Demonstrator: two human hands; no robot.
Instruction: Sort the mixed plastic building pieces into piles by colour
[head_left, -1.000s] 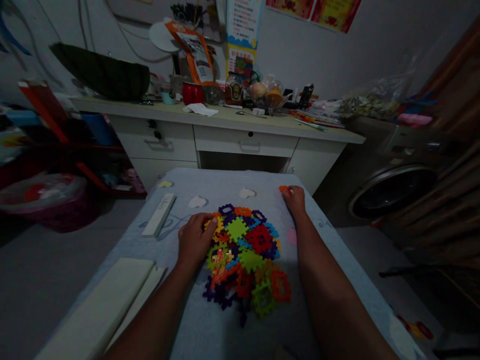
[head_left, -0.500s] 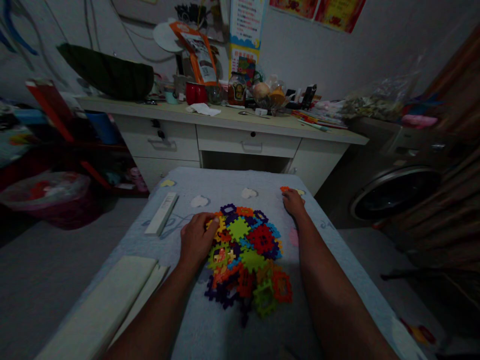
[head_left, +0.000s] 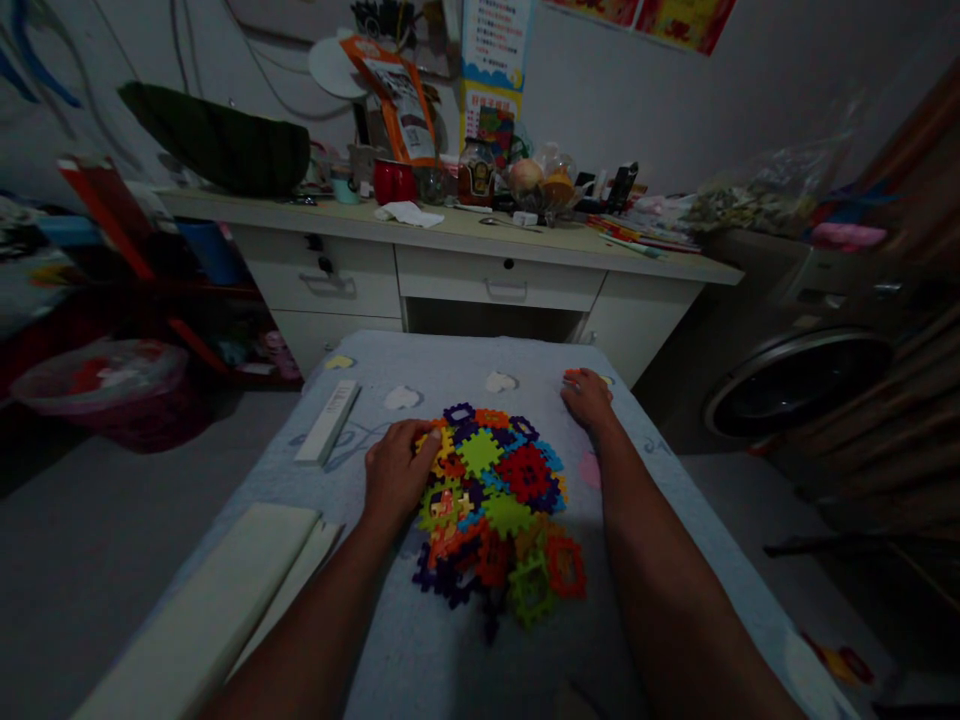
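A pile of flat plastic interlocking blocks point(head_left: 506, 515) with notched edges lies mid-table, in green, red, purple, orange, blue and yellow. Some blocks are solid, others square frames. At the pile's upper left, my left hand point(head_left: 396, 472) has its thumb and fingers closed at the edge of a yellow interlocking block point(head_left: 444, 447); the fingertips are partly hidden. My right hand point(head_left: 589, 398) is on the table's far right part, away from the pile. Its fingers are closed on a small orange interlocking block point(head_left: 573, 373), which is mostly covered by them.
A white narrow box point(head_left: 328, 423) and long pale boards point(head_left: 217, 590) lie along the table's left side. Beyond the table stands a white desk point(head_left: 502, 262) with jars, a red mug point(head_left: 394, 182) and an orange pouch point(head_left: 397, 100). A washing machine point(head_left: 802, 330) is at right.
My right fingers have come down further over the orange interlocking block, so less of it shows. My left hand stays at the pile's edge. The view has shifted slightly.
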